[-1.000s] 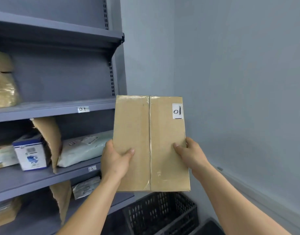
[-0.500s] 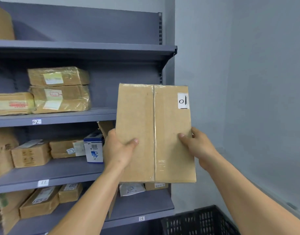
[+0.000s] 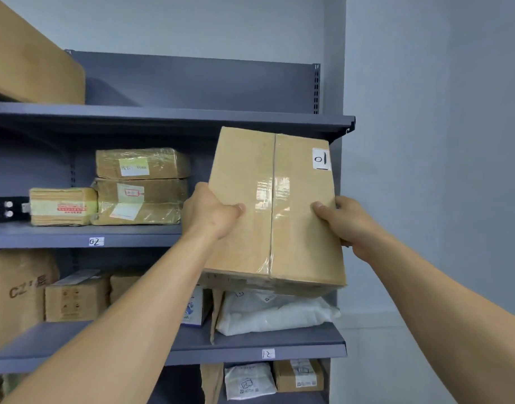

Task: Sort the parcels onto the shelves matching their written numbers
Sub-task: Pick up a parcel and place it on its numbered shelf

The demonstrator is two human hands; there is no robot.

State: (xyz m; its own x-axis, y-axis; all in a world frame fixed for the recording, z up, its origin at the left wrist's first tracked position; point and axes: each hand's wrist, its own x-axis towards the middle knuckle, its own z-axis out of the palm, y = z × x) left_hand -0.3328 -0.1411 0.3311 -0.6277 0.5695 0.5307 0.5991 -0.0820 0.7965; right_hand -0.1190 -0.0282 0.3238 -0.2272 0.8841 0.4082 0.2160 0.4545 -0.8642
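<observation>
Cardboard parcel (image 3: 275, 208), taped down its middle and bearing a white label (image 3: 321, 159) with "01" at its top right corner, is held up in front of the right end of the grey shelf unit (image 3: 174, 118). Left hand (image 3: 209, 211) grips its left edge and right hand (image 3: 345, 221) its right edge, fingers closed around it with thumbs on the face. Behind, wrapped packages (image 3: 139, 186) sit on the shelf whose front edge carries the tag "02" (image 3: 96, 241), and a white bag (image 3: 275, 314) lies on the shelf tagged "12" (image 3: 268, 353).

Both bare arms reach up and forward. The left hand (image 3: 211, 209) and the right hand (image 3: 342, 221) are curled tight, thumbs in front, fingers tucked behind, gripping.
</observation>
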